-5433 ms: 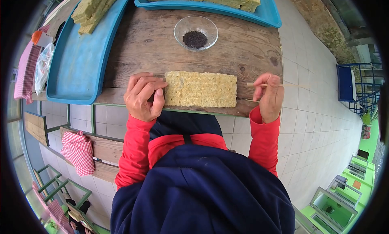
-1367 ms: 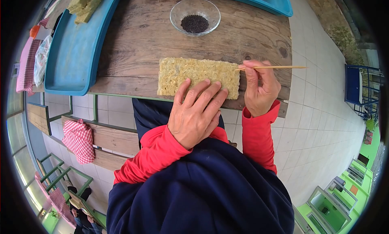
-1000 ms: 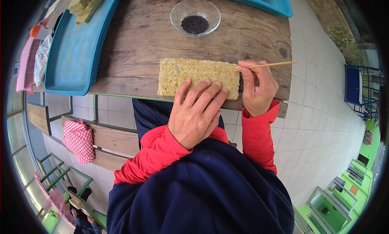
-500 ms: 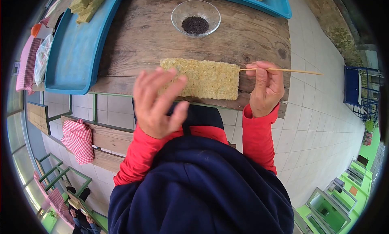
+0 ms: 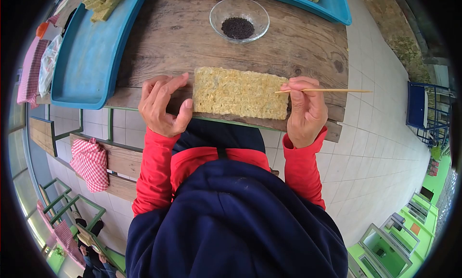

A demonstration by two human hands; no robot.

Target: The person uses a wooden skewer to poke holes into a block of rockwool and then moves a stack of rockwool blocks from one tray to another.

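Observation:
A yellowish slab of rockwool (image 5: 239,93), scored into small blocks, lies flat near the front edge of the wooden table. My right hand (image 5: 307,109) pinches a thin wooden skewer (image 5: 349,90) at the slab's right end. One tip of the skewer reaches over the slab, and the other points right. At the slab's left end, my left hand (image 5: 162,102) is open, thumb and fingers apart, with nothing in it. Beyond the slab stands a clear glass bowl (image 5: 262,30) with small dark seeds (image 5: 237,27) at its bottom.
A blue tray (image 5: 82,80) on the left and another blue tray (image 5: 337,11) at the far right hold more rockwool pieces. The wooden table (image 5: 168,42) ends close to my body. A checkered cloth bundle (image 5: 90,165) rests on a bench, and a person's hands show lower left.
My left hand has moved off the slab to its left end. My right hand has shifted left and down, bringing the skewer tip over the slab.

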